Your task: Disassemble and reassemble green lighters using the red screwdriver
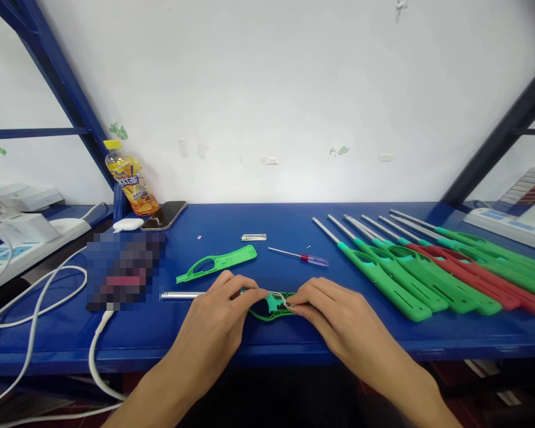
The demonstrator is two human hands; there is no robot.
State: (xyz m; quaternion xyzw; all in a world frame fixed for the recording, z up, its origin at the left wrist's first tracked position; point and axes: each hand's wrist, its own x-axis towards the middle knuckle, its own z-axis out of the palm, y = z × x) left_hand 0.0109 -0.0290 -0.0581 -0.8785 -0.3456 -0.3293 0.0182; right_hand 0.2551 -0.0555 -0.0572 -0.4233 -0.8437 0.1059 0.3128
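Note:
An opened stick lighter (267, 317) lies crosswise near the table's front edge, its green handle shell exposing a teal trigger piece and a thin white wire. Its metal tube (182, 295) points left. My left hand (225, 306) is closed around the lighter where tube and handle meet, thumb and forefinger by the trigger piece. At the handle's right part, my right hand (327, 306) pinches beside the white wire; its fingertips partly hide what they grip. Behind my hands lie the loose green shell half (223, 261), a screwdriver (314, 260) with a clear purple-red handle and a small silvery part (254, 237).
Several green and red stick lighters (396, 279) lie in a row at right. To the left are a pixelated dark object (129, 273) with a white cable (96, 351), a phone (164, 215) and a drink bottle (131, 181). A tiny screw (308, 246) rests behind the screwdriver.

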